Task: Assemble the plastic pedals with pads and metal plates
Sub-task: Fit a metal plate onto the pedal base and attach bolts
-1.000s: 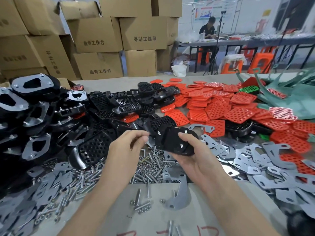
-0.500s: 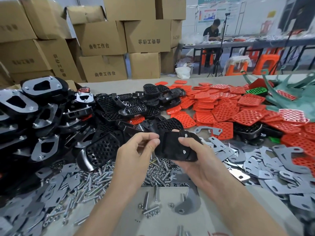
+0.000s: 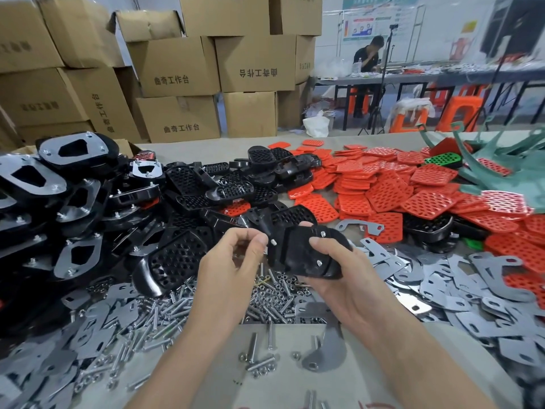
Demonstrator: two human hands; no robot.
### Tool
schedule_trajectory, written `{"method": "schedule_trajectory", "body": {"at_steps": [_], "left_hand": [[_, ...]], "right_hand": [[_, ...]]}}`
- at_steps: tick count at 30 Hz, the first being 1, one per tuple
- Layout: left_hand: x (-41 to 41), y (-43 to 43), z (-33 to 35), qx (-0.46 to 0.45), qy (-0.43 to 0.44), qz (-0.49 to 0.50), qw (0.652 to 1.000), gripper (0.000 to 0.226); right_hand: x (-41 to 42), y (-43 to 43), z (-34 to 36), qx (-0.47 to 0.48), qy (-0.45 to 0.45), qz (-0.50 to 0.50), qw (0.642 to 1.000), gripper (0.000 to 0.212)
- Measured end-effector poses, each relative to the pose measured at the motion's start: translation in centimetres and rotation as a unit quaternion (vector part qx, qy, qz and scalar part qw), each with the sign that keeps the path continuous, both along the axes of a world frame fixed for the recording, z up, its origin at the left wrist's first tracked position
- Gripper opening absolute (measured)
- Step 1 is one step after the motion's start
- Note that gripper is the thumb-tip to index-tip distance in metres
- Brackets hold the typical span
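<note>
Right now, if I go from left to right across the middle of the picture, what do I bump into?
Stack of finished pedals with metal plates on them → empty black pedal → left hand → held black pedal → pile of red pads → teal plastic pieces.

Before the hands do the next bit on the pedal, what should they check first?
1. Pedal held tight: ok. The right hand grips the black pedal.
2. Bolts poking through: ok. Three bolt tips show on it.
3. Metal plate on the pedal: not ok. The metal plates lie loose on the table.
4. Nut in the left hand: cannot tell. Its fingertips curl beside one bolt tip.
5. Nuts close by: ok. A pile of nuts lies under the pedal.
</note>
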State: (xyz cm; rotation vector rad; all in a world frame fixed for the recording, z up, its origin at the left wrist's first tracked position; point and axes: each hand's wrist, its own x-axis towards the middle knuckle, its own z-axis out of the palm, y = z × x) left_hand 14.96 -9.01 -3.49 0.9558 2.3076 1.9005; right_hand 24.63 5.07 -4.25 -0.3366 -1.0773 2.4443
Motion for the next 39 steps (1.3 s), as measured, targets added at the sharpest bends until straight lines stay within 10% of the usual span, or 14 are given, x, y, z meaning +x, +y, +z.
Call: {"method": "schedule_trajectory", "body": {"at_steps": [7,15,25,39], "left_hand": [[0.0,-0.6,-0.7,-0.268,0.211,0.003,0.94,0.026],[3.1,0.5,-0.1,-0.378,0.218,-0.194,0.879,0.022],[1.9,-0.5,0.6,-0.255,0.039,-0.169,0.951,0.011],[1.0,-1.8,2.3,-0.119,-0.133,-0.207,0.962,0.018]], "right_hand": [[0.5,2.1,0.9,-0.11,0.027,-0.126,0.986,0.03],[2.1,4.1,1.5,-0.173,0.073,-0.171,0.967,0.016],[1.7,3.0,1.6,-0.161,0.078,-0.115,0.977,0.034],[1.6,2.0,1.4,-0.097,-0.002,-0.034,0.995,0.043]]}}
